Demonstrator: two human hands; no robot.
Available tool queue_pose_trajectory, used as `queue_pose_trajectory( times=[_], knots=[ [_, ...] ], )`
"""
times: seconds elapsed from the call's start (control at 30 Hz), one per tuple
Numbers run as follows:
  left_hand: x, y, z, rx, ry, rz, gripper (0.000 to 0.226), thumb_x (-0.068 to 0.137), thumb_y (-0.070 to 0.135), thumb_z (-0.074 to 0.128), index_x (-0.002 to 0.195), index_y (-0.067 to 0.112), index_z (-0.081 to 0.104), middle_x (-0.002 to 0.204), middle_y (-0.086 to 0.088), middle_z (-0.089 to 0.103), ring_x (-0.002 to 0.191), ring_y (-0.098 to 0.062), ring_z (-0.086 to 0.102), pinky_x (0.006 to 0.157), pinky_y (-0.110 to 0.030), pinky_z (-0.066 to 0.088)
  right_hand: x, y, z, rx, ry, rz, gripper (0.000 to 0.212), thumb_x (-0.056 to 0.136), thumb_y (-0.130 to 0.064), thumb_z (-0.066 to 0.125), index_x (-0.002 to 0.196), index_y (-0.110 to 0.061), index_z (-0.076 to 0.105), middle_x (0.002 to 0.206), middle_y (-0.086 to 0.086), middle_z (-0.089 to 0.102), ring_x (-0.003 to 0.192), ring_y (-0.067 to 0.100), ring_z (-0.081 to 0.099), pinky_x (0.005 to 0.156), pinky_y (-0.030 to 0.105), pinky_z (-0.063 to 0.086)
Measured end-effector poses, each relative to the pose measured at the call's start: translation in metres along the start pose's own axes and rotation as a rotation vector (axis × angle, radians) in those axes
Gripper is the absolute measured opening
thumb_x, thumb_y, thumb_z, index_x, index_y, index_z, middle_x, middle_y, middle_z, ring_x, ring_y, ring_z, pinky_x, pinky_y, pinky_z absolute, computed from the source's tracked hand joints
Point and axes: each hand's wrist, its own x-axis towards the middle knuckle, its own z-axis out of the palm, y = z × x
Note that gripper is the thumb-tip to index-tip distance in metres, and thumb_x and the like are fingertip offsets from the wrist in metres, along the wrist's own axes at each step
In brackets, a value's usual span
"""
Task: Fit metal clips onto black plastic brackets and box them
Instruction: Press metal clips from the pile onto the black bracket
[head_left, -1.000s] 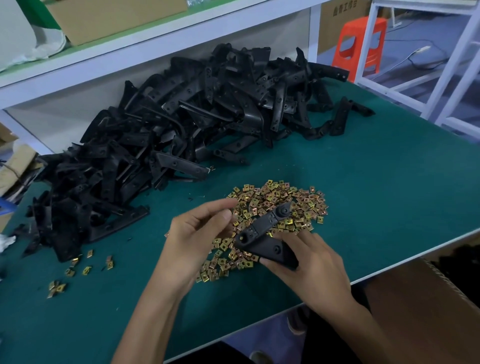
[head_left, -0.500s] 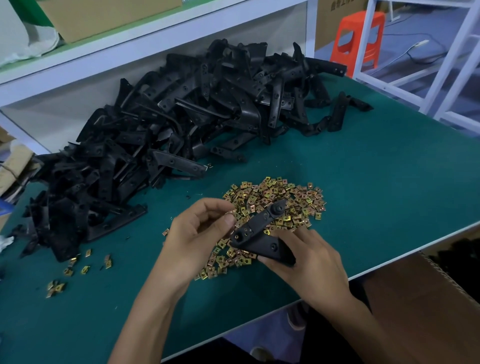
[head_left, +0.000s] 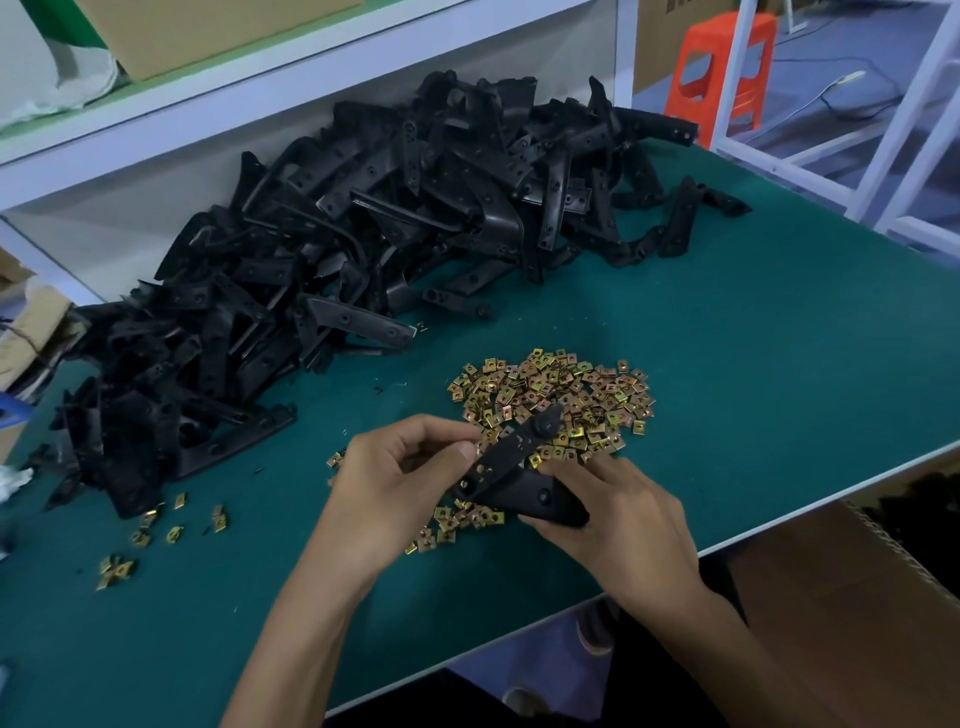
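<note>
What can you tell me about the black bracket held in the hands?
The bracket is matte black plastic, elongated and two-armed, with several small round holes. It tilts above the clip pile, narrow end pointing away. The right hand grips its wide lower end; the left hand pinches its middle edge.

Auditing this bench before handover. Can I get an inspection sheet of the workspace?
Surface: green table, white-edged.
Job's things: bracket pile at back left; clip heap at centre; one bracket held over it.
Clutter: stray clips at front left.
Hands: right hand grips the bracket; left hand pinches its edge.
Cables: floor cable beyond the table.
Surroundings: white shelf, orange stool, cardboard box at lower right.
</note>
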Motion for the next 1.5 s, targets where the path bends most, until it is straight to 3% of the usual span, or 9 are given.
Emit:
queue_pose_trajectory(
  times=[0.2, 0.53, 0.63, 0.9, 1.03, 1.1, 1.23, 1.37, 1.5],
  knots=[
    [-0.001, -0.001, 0.0, 0.014, 0.028, -0.056, 0.012, 0.09, 0.013, 0.073, 0.089, 0.022, 0.081, 0.082, -0.003, 0.077, 0.069, -0.006, 0.062, 0.07, -0.029, 0.049, 0.001, -0.001, 0.0, -0.041, 0.008, -0.013, 0.045, 0.074, -0.058, 0.081, 0.112, -0.035, 0.071, 0.082, -0.012, 0.061, 0.076, 0.018, 0.061, 0.054, 0.026, 0.036],
    [0.002, 0.0, -0.014, 0.221, -0.064, -0.023, 0.019, 0.09, 0.023, 0.073, 0.088, 0.042, 0.078, 0.072, -0.001, 0.072, 0.058, -0.012, 0.049, 0.055, -0.027, 0.038, 0.001, 0.0, 0.004, -0.065, 0.037, -0.048, 0.046, 0.07, -0.058, 0.084, 0.107, -0.033, 0.074, 0.079, -0.011, 0.063, 0.071, 0.017, 0.061, 0.052, 0.024, 0.039],
    [0.007, 0.003, -0.014, 0.343, -0.085, -0.02, 0.016, 0.09, 0.032, 0.072, 0.089, 0.046, 0.077, 0.067, 0.007, 0.071, 0.05, -0.006, 0.046, 0.05, -0.022, 0.036, 0.001, 0.001, 0.004, -0.069, 0.047, -0.052, 0.048, 0.07, -0.06, 0.083, 0.107, -0.031, 0.075, 0.079, -0.01, 0.064, 0.071, 0.017, 0.062, 0.052, 0.024, 0.041],
    [-0.002, -0.001, -0.002, 0.327, 0.026, -0.011, 0.012, 0.089, 0.028, 0.073, 0.091, 0.039, 0.079, 0.066, 0.022, 0.068, 0.051, 0.004, 0.053, 0.052, -0.011, 0.038, 0.001, 0.001, 0.004, -0.077, 0.044, -0.032, 0.048, 0.071, -0.06, 0.082, 0.109, -0.031, 0.075, 0.08, -0.01, 0.066, 0.073, 0.017, 0.063, 0.053, 0.024, 0.039],
    [-0.024, -0.011, 0.012, 0.508, 0.13, 0.114, 0.039, 0.082, 0.04, 0.079, 0.119, 0.045, 0.068, 0.098, 0.042, 0.06, 0.089, 0.012, 0.056, 0.072, -0.009, 0.039, 0.001, 0.0, 0.005, -0.092, 0.032, -0.009, 0.045, 0.072, -0.059, 0.082, 0.108, -0.035, 0.072, 0.078, -0.011, 0.063, 0.071, 0.016, 0.062, 0.052, 0.023, 0.03],
    [-0.026, -0.016, 0.017, 0.552, 0.176, 0.184, 0.044, 0.082, 0.034, 0.081, 0.123, 0.04, 0.067, 0.099, 0.042, 0.057, 0.103, 0.009, 0.051, 0.081, -0.008, 0.038, 0.002, 0.0, 0.006, -0.104, 0.037, -0.018, 0.045, 0.072, -0.059, 0.082, 0.108, -0.035, 0.072, 0.077, -0.011, 0.062, 0.071, 0.016, 0.061, 0.052, 0.022, 0.029],
    [-0.025, -0.024, 0.024, 0.519, 0.208, 0.227, 0.036, 0.087, 0.031, 0.078, 0.121, 0.034, 0.069, 0.101, 0.043, 0.051, 0.107, 0.011, 0.05, 0.088, -0.012, 0.039, 0.002, 0.001, 0.005, -0.105, 0.037, -0.018, 0.046, 0.072, -0.061, 0.081, 0.109, -0.034, 0.072, 0.078, -0.011, 0.062, 0.071, 0.016, 0.062, 0.053, 0.023, 0.032],
    [-0.024, -0.035, 0.024, 0.489, 0.22, 0.251, 0.034, 0.089, 0.036, 0.075, 0.123, 0.035, 0.068, 0.103, 0.046, 0.055, 0.113, 0.016, 0.05, 0.088, -0.005, 0.037, 0.001, 0.0, 0.005, -0.101, 0.034, -0.02, 0.045, 0.073, -0.06, 0.08, 0.109, -0.034, 0.073, 0.079, -0.011, 0.063, 0.072, 0.017, 0.062, 0.054, 0.023, 0.031],
    [-0.021, -0.045, 0.018, 0.355, 0.159, 0.234, 0.039, 0.093, 0.061, 0.057, 0.129, 0.047, 0.06, 0.118, 0.041, 0.059, 0.119, 0.007, 0.054, 0.092, -0.013, 0.045, 0.001, 0.0, 0.003, -0.092, 0.026, -0.005, 0.044, 0.072, -0.059, 0.082, 0.109, -0.036, 0.071, 0.078, -0.01, 0.061, 0.073, 0.018, 0.061, 0.054, 0.024, 0.031]
  ],
)
